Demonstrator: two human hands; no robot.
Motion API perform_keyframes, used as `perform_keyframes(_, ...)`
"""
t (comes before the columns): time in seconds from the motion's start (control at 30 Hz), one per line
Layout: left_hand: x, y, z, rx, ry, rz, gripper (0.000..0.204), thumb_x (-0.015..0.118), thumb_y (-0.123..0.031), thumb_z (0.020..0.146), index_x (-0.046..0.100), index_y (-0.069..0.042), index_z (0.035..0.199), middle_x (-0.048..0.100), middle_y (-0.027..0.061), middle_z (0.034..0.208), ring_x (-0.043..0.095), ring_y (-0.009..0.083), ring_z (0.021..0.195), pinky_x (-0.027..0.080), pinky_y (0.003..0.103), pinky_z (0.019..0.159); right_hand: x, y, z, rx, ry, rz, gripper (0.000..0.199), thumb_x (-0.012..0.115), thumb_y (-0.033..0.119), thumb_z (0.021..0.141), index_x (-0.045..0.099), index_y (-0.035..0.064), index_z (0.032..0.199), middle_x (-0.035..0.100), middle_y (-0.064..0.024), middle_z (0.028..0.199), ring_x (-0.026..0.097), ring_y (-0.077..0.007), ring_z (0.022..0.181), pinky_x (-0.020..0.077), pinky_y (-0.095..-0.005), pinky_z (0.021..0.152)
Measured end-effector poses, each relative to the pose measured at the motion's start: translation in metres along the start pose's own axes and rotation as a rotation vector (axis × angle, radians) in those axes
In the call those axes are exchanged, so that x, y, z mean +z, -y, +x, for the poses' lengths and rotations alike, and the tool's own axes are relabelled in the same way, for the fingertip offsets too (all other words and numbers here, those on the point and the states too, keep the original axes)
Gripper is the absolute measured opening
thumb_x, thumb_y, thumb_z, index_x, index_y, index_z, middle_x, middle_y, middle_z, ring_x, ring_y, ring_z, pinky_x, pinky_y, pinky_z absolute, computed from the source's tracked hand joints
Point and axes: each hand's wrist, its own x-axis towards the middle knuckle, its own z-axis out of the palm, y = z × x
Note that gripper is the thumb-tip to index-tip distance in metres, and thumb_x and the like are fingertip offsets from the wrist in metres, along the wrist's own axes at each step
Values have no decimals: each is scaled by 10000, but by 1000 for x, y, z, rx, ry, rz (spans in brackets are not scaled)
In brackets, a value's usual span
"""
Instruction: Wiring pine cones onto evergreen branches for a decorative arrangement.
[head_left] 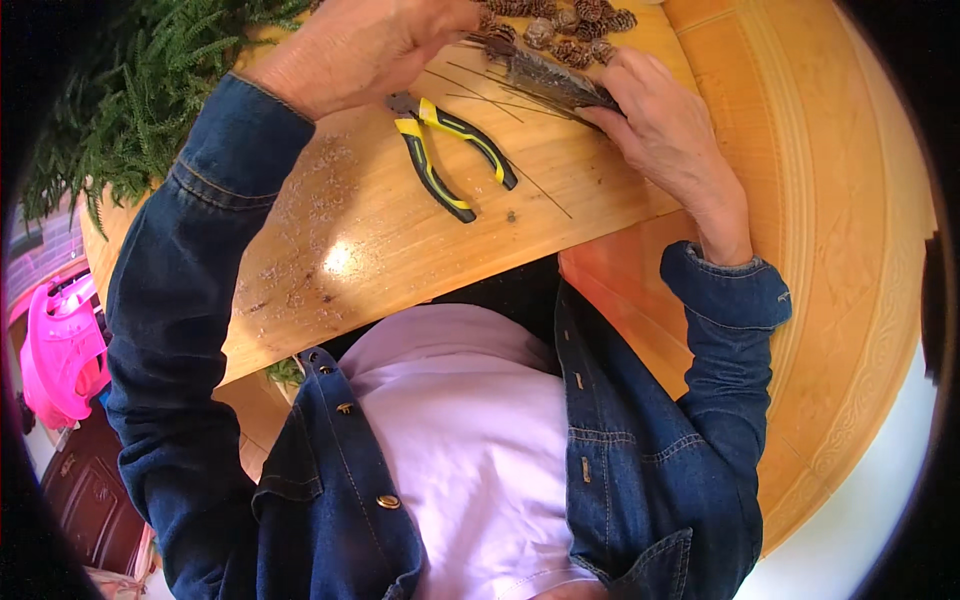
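Lilac shirt front (470,420) and open denim jacket (640,450) fill the lower frame, closest to the lens; both denim sleeves reach up to a light wooden board (400,240) used as a work surface.

Right hand (670,130): fingers closed around a flat bundle of thin dark wires (550,78), pinning it to the board near the top edge. Bundle lies slantwise, its far end pointing toward the left hand.

Left hand (360,45): curled, fingertips pinched together at the bundle's upper-left end; what exactly they pinch is too small to tell, likely a single wire.

Several loose wires (490,100) lie spread on the board below the bundle, one running on toward the board's near edge.

Yellow-and-black pliers (445,150) lie flat between the two hands, handles splayed, untouched.

Small pine cones (570,30) cluster at the top edge, just beyond the bundle.

Fine crumbs and debris (300,240) scattered over the board's left part.

Green fir branches (140,90) upper left. Pink plastic object (60,350) at far left, low.
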Motion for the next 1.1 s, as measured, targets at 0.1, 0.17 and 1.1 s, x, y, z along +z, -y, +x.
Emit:
perform_keyframes(0.1,14,24,-5,205,-214,-178,116,566,-86,852,612,12,893,562,175,738,562,362,638,479,410,578,-1,1,1,-13,-33,7,248,653,191,799,567,39,976,521,-100,930,535,-306,910,450,-388,718)
perform_keyframes(0.17,32,46,-5,644,-616,-452,109,580,-75,849,615,16,898,569,181,739,571,361,653,481,409,589,-1,2,3,-4,-29,25,235,647,195,807,567,43,967,510,-99,912,534,-305,893,444,-391,701)
perform_keyframes(1.1,10,43,-74,-140,-72,-78,142,596,-51,843,617,30,957,625,152,866,621,282,835,486,329,723,-29,18,15,20,-60,329,224,635,113,827,533,-2,990,491,-180,915,505,-345,881,438,-368,756)
